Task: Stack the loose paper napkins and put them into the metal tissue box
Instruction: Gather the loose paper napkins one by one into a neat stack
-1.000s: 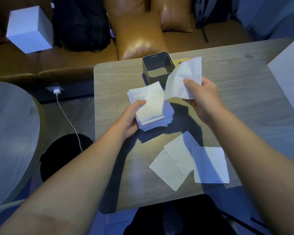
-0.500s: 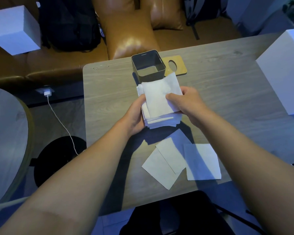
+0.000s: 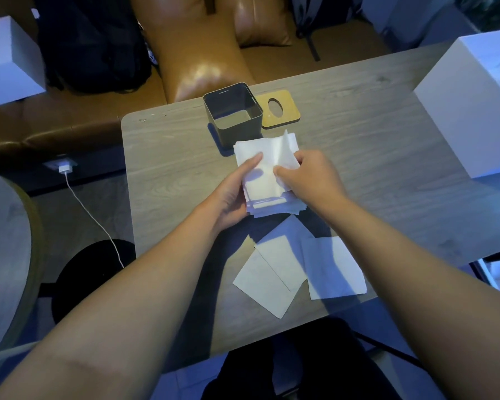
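Note:
A stack of white paper napkins is held just above the wooden table, in front of the metal tissue box, which stands open-topped. My left hand grips the stack from the left, thumb on top. My right hand holds its right side and pinches the top napkin, whose far edge curls up. Three loose napkins lie flat and overlapping near the table's front edge. The box's wooden lid with an oval slot lies to the right of the box.
A large white box stands at the table's right end. A brown leather sofa with a dark backpack and a white cube is behind. A charger cable runs across the floor on the left, beside a round table.
My right hand brought the raised napkin down onto the stack in my left hand, and both hands now hold the stack close to the metal box.

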